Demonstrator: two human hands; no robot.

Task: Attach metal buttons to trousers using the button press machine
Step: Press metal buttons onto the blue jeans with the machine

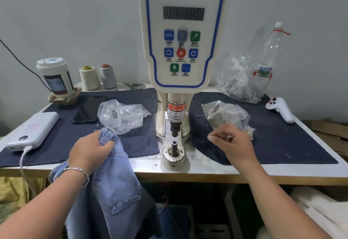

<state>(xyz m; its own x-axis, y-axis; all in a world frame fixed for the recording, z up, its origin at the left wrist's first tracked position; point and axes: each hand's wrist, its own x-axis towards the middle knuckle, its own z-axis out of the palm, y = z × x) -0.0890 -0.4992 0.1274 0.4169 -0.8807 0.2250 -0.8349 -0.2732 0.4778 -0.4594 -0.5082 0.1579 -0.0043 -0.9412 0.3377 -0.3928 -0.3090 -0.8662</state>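
Observation:
The servo button machine stands at the middle of the table, its upper punch raised above the bare lower die. My left hand grips a bunched edge of the light blue denim trousers, which hang over the table's front edge left of the die. My right hand hovers right of the die, in front of a clear bag of metal button parts. Its fingertips pinch a tiny, blurred piece. A second clear bag of button parts lies left of the machine.
Dark cloth mats cover the table on both sides. On the left are a white power bank with cable, a phone, a paper cup and two thread spools. At the back right sit a large plastic bag, a bottle and a white controller.

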